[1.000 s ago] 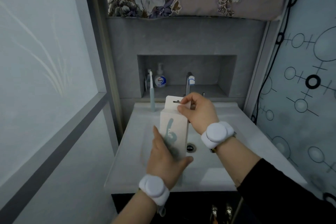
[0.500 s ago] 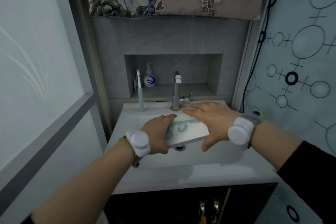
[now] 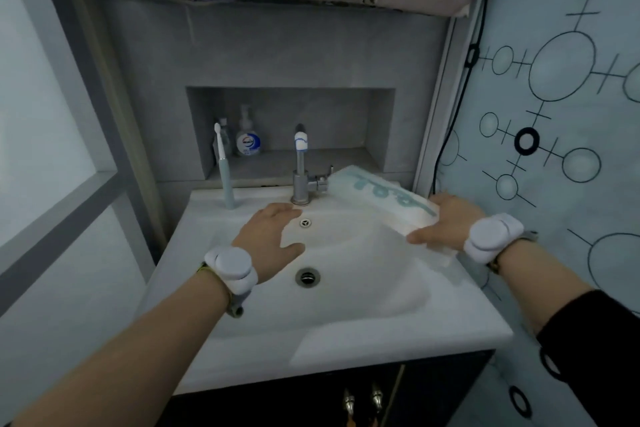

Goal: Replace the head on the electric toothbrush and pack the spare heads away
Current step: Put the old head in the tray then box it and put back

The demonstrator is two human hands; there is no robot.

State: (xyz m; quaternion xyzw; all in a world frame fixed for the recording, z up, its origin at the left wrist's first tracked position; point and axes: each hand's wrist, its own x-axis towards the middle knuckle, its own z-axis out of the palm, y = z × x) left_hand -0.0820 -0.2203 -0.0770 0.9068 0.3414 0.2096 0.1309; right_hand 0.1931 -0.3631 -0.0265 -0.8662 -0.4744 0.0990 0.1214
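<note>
A white box of spare brush heads (image 3: 381,199), printed with teal brush shapes, lies flat on the back right rim of the white sink (image 3: 242,350). My right hand (image 3: 441,224) grips its near end, thumb below and fingers over the top. My left hand (image 3: 272,239) hovers over the basin with straight fingers and holds nothing. The pale teal electric toothbrush (image 3: 224,172) stands upright at the sink's back left corner, a white head on it.
A steel tap (image 3: 300,172) rises behind the basin, its handle touching the box's far end. A soap pump bottle (image 3: 247,135) stands in the wall niche. A patterned curtain (image 3: 561,87) hangs at the right, a frosted pane at the left.
The box went from upright in both hands to flat, then moved right onto the sink's rim. My left hand let go of it and now hovers over the basin.
</note>
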